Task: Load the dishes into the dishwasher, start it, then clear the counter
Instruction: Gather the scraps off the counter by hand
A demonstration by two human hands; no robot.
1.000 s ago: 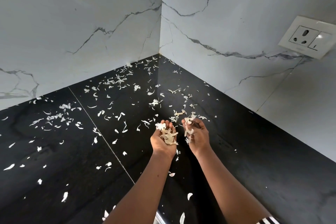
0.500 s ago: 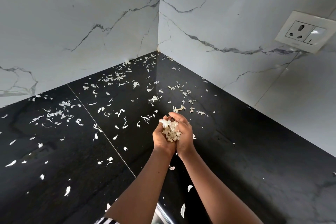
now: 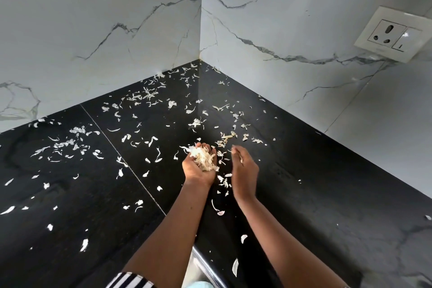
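White peel scraps lie scattered over the black stone counter in the corner. My left hand is cupped palm up above the counter and holds a heap of gathered peel scraps. My right hand hovers just to the right of it, fingers loosely bent, with a scrap or two stuck to it. A few scraps are falling between the two hands.
Marble-look walls meet at the corner behind the counter. A white socket and switch plate sits on the right wall. A counter seam runs diagonally. A shiny metal edge shows at the near rim between my arms.
The hands were pressed together around the scraps half a second ago. Now the right hand has pulled away to the right, leaving the heap in the left palm; a few scraps drop.
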